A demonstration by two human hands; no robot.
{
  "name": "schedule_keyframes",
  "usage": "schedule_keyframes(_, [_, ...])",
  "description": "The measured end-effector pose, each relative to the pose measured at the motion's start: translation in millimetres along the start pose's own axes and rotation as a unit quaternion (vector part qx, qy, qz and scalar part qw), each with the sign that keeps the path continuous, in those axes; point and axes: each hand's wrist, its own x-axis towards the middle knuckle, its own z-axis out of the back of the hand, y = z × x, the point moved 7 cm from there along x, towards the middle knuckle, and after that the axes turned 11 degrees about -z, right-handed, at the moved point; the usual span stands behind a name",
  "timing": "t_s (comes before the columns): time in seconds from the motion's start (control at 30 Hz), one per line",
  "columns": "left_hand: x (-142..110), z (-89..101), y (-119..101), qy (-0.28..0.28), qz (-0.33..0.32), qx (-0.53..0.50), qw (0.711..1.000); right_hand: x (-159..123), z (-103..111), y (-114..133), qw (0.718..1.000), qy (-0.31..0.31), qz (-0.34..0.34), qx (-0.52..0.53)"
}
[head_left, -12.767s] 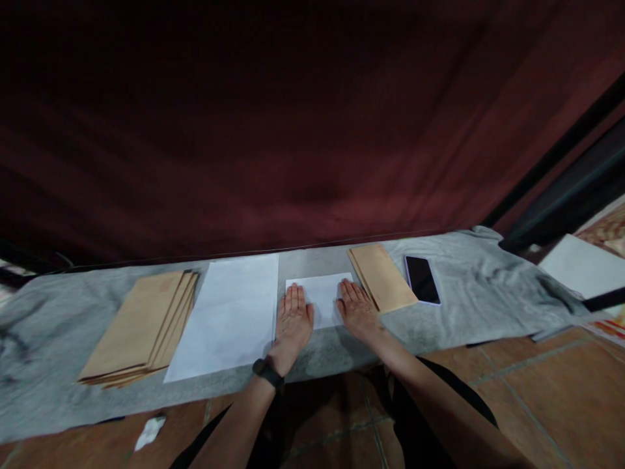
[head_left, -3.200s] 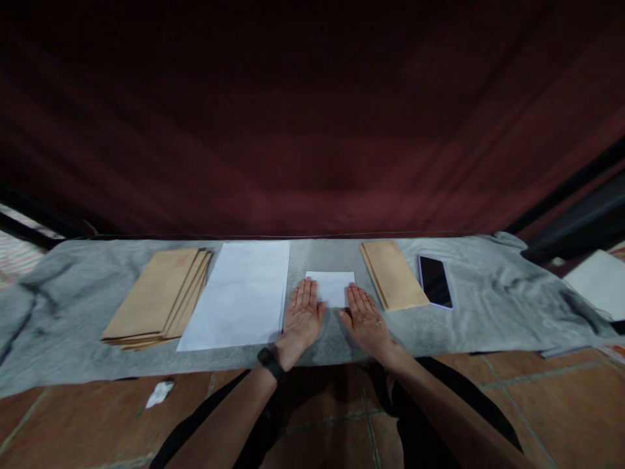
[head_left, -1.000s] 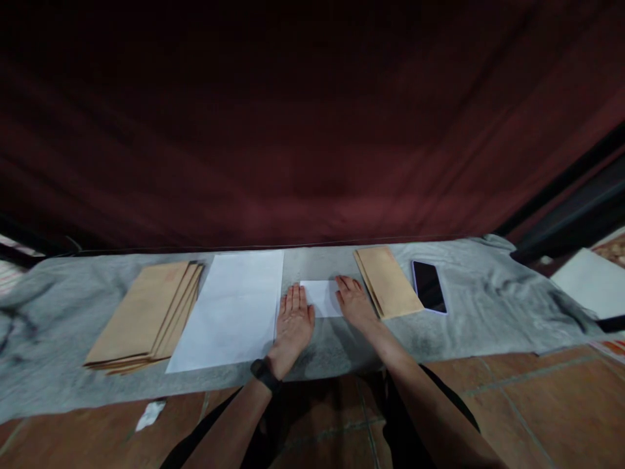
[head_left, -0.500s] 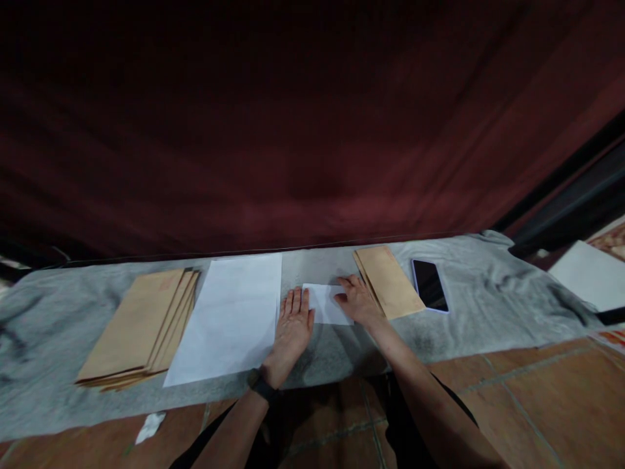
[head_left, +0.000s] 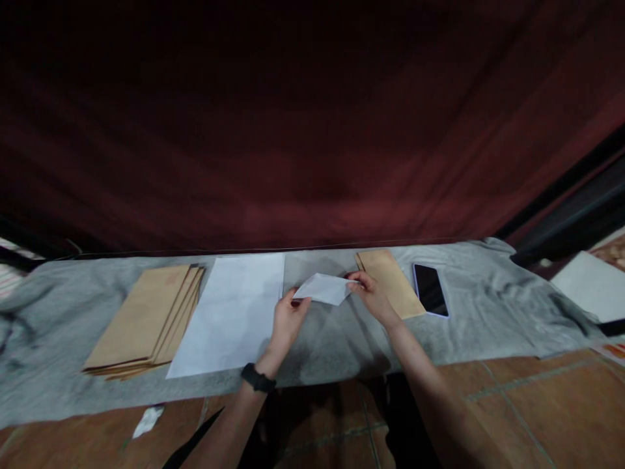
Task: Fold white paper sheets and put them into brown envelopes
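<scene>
Between my hands a folded sheet of white paper is held up, tilted, just above the grey cloth. My left hand pinches its left end, thumb in front and fingers behind. At the other end my right hand grips the corner between thumb and fingers. Left of my left hand lies a stack of large white paper sheets. Several brown envelopes lie overlapped farther left. Close to my right hand, more brown envelopes lie on the cloth, partly covered by the hand.
A dark-screened phone lies right of the right-hand envelopes. Grey cloth covers the long work surface. A dark red curtain hangs behind it. On the tiled floor in front, a crumpled white scrap lies at left.
The folded paper has come up off the cloth and tilted. My hands, which were lying flat on and beside it, now pinch its two ends.
</scene>
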Motion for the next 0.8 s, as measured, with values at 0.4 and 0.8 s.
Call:
schedule_keyframes(0.4, [-44,-14.5,-51,0.185,-0.387,0.304,0.851,-15,3,-55,0.942,-0.073,-0.226,0.238])
schedule_keyframes(0.8, [-46,-40.4,-38,0.224,-0.266,0.282,0.894,-14,-31,-63,0.987,-0.038,-0.154,-0.010])
